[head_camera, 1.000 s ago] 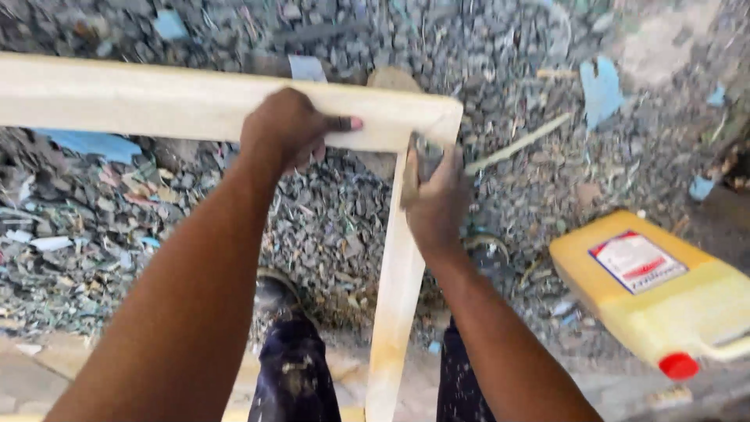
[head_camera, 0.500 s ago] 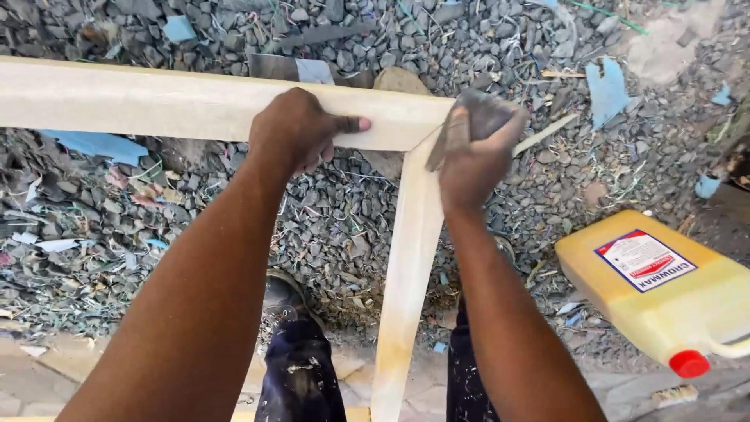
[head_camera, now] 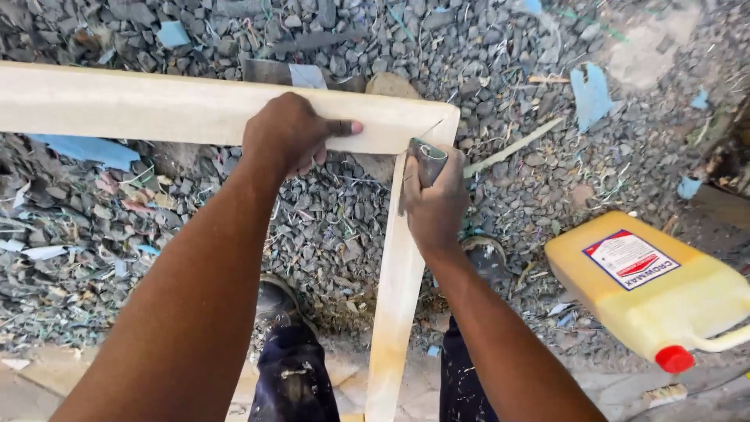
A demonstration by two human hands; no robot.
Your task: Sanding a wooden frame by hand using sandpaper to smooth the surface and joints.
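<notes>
A pale wooden frame (head_camera: 141, 105) stands upright in front of me, with a horizontal top rail and a vertical rail (head_camera: 394, 305) joined by a mitred corner at the right. My left hand (head_camera: 293, 133) grips the top rail just left of that corner, thumb stretched along its face. My right hand (head_camera: 433, 199) presses a folded dark piece of sandpaper (head_camera: 426, 160) against the upper part of the vertical rail, just below the corner joint.
Grey gravel littered with blue paper scraps and wood slivers covers the ground. A yellow plastic jerrycan (head_camera: 652, 289) with a red cap lies at the right. My dark shoes (head_camera: 273, 301) and trouser legs show below the frame.
My right hand with the sandpaper rose to the corner's top edge half a second ago and has come back down onto the vertical rail. The left hand kept its grip.
</notes>
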